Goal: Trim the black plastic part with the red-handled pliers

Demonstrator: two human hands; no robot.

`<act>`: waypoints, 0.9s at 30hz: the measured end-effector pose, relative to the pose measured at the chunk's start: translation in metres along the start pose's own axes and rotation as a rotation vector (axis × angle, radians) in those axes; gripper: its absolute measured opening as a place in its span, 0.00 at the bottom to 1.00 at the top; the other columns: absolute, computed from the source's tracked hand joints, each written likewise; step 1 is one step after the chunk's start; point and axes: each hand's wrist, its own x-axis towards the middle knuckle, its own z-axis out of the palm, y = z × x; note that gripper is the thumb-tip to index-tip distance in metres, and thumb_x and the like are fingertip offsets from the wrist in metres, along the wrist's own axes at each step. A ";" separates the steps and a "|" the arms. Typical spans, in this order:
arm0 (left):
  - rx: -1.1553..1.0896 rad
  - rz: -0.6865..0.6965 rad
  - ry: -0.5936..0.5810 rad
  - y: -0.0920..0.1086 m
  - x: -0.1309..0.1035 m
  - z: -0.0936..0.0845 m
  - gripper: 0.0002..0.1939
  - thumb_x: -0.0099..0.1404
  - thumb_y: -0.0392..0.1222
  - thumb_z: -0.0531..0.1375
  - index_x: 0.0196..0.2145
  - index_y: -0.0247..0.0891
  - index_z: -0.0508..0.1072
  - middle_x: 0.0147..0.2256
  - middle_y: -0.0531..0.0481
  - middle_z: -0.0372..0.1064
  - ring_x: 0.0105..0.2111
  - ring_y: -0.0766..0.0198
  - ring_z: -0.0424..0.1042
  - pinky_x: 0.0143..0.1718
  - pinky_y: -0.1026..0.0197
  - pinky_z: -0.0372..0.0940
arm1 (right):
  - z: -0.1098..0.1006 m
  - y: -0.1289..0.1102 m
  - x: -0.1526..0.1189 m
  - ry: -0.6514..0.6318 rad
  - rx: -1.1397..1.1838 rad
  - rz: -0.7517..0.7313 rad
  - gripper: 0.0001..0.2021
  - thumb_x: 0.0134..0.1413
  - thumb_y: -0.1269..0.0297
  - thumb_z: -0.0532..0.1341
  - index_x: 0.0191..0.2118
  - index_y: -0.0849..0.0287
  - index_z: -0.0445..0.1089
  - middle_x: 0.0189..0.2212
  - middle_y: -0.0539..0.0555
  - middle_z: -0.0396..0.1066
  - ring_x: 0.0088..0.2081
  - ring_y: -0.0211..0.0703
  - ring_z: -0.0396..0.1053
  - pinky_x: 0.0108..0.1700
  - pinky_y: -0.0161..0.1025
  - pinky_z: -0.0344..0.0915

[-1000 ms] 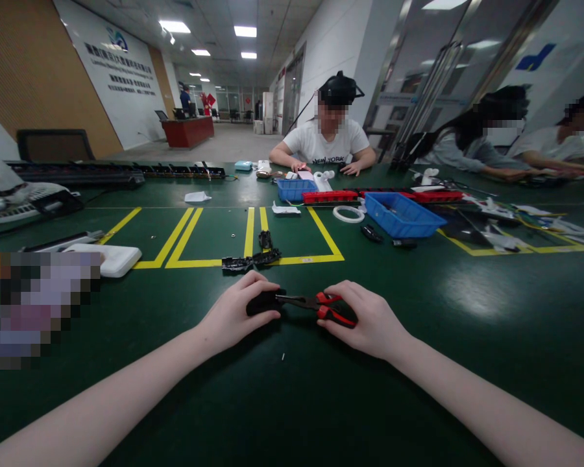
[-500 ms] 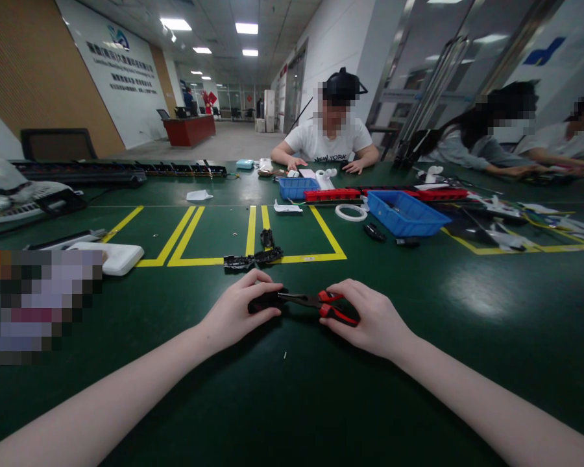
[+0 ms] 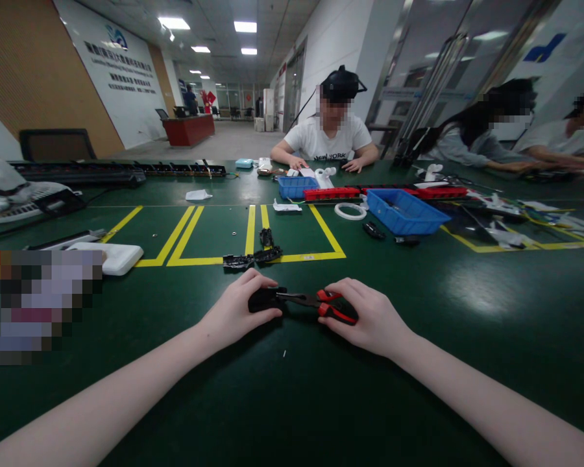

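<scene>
Between the thumb and fingers of my left hand [image 3: 241,301] is a black plastic part [image 3: 265,299], partly covered by the fingers. My right hand [image 3: 370,318] is closed around the red and black handles of long-nose pliers [image 3: 302,299]. The pliers' tips point left and meet the black part; whether the jaws grip it is too small to tell. Just beyond my left hand, several black plastic pieces [image 3: 267,254] lie by the yellow tape. A tiny white sliver [image 3: 285,353] lies on the green table [image 3: 311,402] nearer to me.
A blue bin [image 3: 406,217] stands right of centre, with a white tape ring [image 3: 350,211] and black pieces [image 3: 374,230] beside it. Behind are a smaller blue bin [image 3: 296,187] and red strips [image 3: 331,194]. A white box [image 3: 121,259] lies left. A person [image 3: 326,139] sits opposite.
The fingers of my left hand have shifted slightly on the black part, so more of it shows. The pliers stay at it, with hardly any movement of my right hand.
</scene>
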 end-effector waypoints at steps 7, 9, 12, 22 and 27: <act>0.033 -0.098 -0.002 0.001 0.002 0.001 0.16 0.60 0.49 0.65 0.41 0.39 0.70 0.41 0.49 0.69 0.40 0.56 0.70 0.40 0.54 0.67 | 0.000 0.000 0.000 0.018 -0.017 -0.001 0.18 0.53 0.55 0.64 0.46 0.58 0.67 0.41 0.57 0.72 0.39 0.48 0.71 0.37 0.43 0.71; 0.049 -0.135 -0.027 0.001 0.003 0.001 0.17 0.60 0.52 0.65 0.41 0.39 0.70 0.40 0.49 0.70 0.39 0.56 0.70 0.38 0.54 0.67 | 0.000 -0.001 0.000 0.029 -0.023 -0.007 0.18 0.53 0.55 0.64 0.46 0.59 0.67 0.41 0.57 0.73 0.39 0.48 0.71 0.37 0.44 0.71; 0.094 -0.165 -0.065 0.002 0.003 0.000 0.19 0.59 0.56 0.64 0.41 0.39 0.70 0.39 0.48 0.71 0.38 0.54 0.70 0.37 0.54 0.65 | -0.001 -0.002 0.000 0.034 -0.027 -0.015 0.17 0.53 0.55 0.64 0.46 0.59 0.67 0.41 0.58 0.73 0.39 0.48 0.71 0.38 0.44 0.71; 0.177 -0.140 -0.099 0.008 0.004 -0.001 0.18 0.61 0.58 0.61 0.35 0.39 0.70 0.35 0.49 0.71 0.33 0.57 0.69 0.36 0.55 0.62 | -0.003 -0.005 0.000 0.028 -0.025 -0.022 0.18 0.53 0.55 0.64 0.47 0.58 0.67 0.41 0.58 0.73 0.39 0.49 0.72 0.38 0.45 0.71; 0.234 -0.114 -0.094 0.007 0.004 0.000 0.17 0.61 0.56 0.61 0.33 0.38 0.69 0.33 0.51 0.69 0.32 0.57 0.68 0.34 0.57 0.60 | -0.001 -0.003 0.001 0.019 -0.031 -0.019 0.18 0.53 0.55 0.64 0.46 0.58 0.67 0.41 0.58 0.73 0.39 0.49 0.71 0.38 0.45 0.71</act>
